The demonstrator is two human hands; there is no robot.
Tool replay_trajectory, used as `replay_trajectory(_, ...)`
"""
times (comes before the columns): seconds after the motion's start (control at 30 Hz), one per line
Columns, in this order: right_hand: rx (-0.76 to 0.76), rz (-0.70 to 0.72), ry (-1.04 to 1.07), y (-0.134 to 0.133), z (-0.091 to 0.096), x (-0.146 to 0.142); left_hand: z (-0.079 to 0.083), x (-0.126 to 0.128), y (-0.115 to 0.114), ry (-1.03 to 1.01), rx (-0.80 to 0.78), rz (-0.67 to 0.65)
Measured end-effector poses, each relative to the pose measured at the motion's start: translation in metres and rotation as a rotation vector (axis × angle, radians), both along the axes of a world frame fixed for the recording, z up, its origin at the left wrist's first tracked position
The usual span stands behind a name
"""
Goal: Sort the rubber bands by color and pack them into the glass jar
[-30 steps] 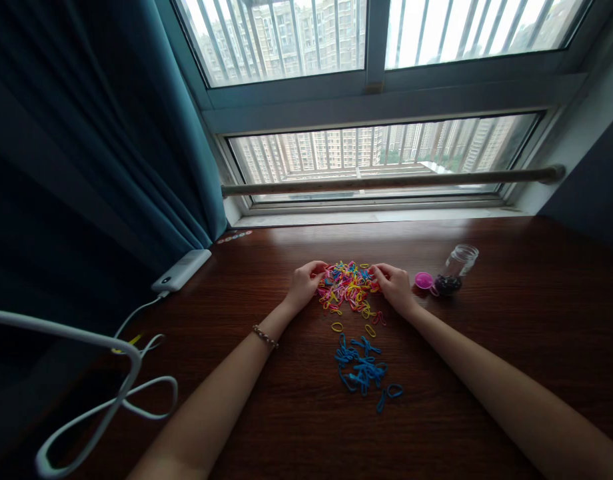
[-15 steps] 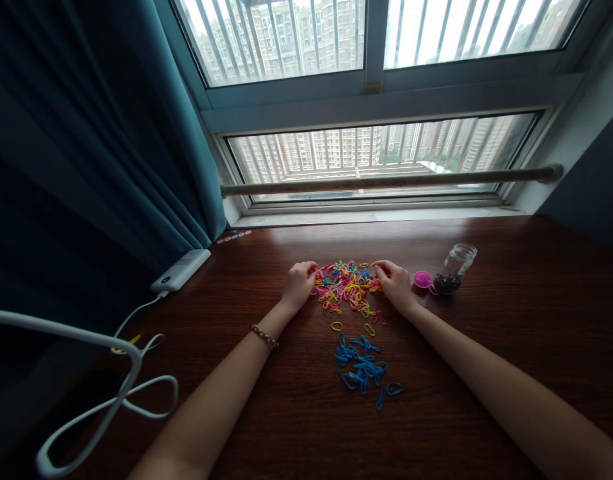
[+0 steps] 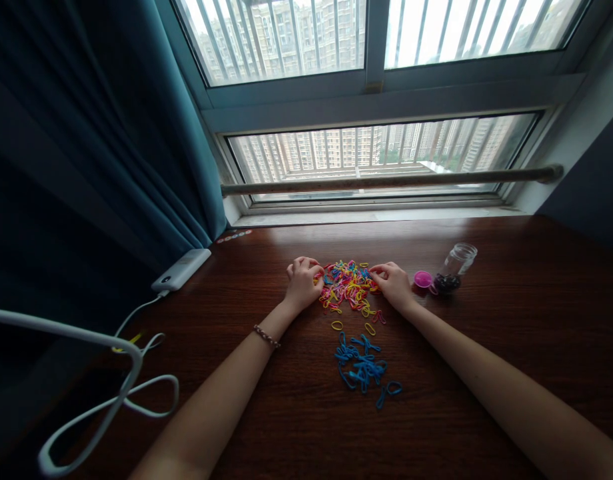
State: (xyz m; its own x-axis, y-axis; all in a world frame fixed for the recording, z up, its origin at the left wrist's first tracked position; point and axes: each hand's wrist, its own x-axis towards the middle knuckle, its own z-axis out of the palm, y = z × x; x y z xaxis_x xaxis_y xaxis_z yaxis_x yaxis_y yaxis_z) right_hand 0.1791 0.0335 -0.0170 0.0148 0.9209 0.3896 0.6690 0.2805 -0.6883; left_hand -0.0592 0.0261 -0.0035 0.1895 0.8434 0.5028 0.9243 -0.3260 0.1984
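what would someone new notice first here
The bright heap of mixed coloured rubber bands stands out mid-way across the dark wooden table, with the left hand and right hand at its two sides. Nearer the person lies a separate cluster of blue bands. Right of the heap, a small glass jar sits beside a pink lid.

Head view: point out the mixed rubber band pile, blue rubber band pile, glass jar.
mixed rubber band pile [image 3: 349, 285]: head view, centre of the heap.
blue rubber band pile [image 3: 361, 368]: head view, middle of the cluster.
glass jar [image 3: 459, 261]: head view, clear side wall.
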Motion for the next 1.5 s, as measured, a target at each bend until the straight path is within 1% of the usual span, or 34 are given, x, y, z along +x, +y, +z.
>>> replay_trajectory(0.1,-0.056,0.020,-0.057,0.001,-0.002,-0.001,-0.002,0.001,0.000,-0.006,-0.043,-0.079)
replay_trajectory(0.23,-0.090,0.017,-0.114,0.002,-0.003,-0.002,-0.004,0.000,0.002,-0.021,-0.087,-0.116)
replay_trajectory(0.37,-0.076,0.017,-0.127,0.003,-0.004,-0.001,-0.004,0.000,0.002,-0.029,-0.101,-0.146)
replay_trajectory(0.57,-0.061,-0.035,-0.021,0.006,-0.009,-0.001,-0.005,0.000,0.004,-0.044,-0.107,-0.170)
replay_trajectory(0.7,-0.014,-0.043,0.072,0.007,-0.010,-0.001,-0.006,0.001,0.004,-0.051,-0.110,-0.195)
replay_trajectory(0.8,-0.009,-0.033,0.148,0.007,-0.009,0.000,-0.005,0.001,0.004,-0.054,-0.113,-0.212)
replay_trajectory(0.9,-0.005,-0.020,0.172,0.005,-0.008,0.000,-0.004,-0.001,0.004,-0.060,-0.141,-0.219)
replay_trajectory(1.0,0.037,-0.033,0.169,0.001,-0.004,-0.001,-0.001,-0.003,0.006,-0.071,-0.195,-0.228)
replay_trajectory(1.07,0.065,-0.046,0.181,0.000,0.003,-0.003,0.000,-0.004,0.007,-0.077,-0.235,-0.224)
replay_trajectory(1.13,0.075,-0.027,0.206,-0.002,0.015,-0.004,0.000,-0.004,0.008,-0.074,-0.255,-0.214)
replay_trajectory(1.2,0.017,0.071,0.236,-0.004,0.032,-0.004,-0.001,-0.002,0.009,-0.059,-0.246,-0.208)
replay_trajectory(1.23,-0.056,0.159,0.250,-0.005,0.041,-0.004,-0.002,-0.002,0.009,-0.050,-0.236,-0.210)
replay_trajectory(1.3,-0.263,0.387,0.263,-0.011,0.060,-0.002,-0.004,0.000,0.008,-0.039,-0.216,-0.212)
replay_trajectory(1.37,-0.429,0.589,0.221,-0.019,0.077,0.000,-0.004,0.001,0.008,-0.054,-0.204,-0.200)
replay_trajectory(1.43,-0.504,0.707,0.133,-0.029,0.087,0.000,-0.004,0.001,0.008,-0.112,-0.195,-0.163)
replay_trajectory(1.5,-0.548,0.797,0.034,-0.039,0.094,-0.002,-0.002,0.000,0.009,-0.175,-0.190,-0.123)
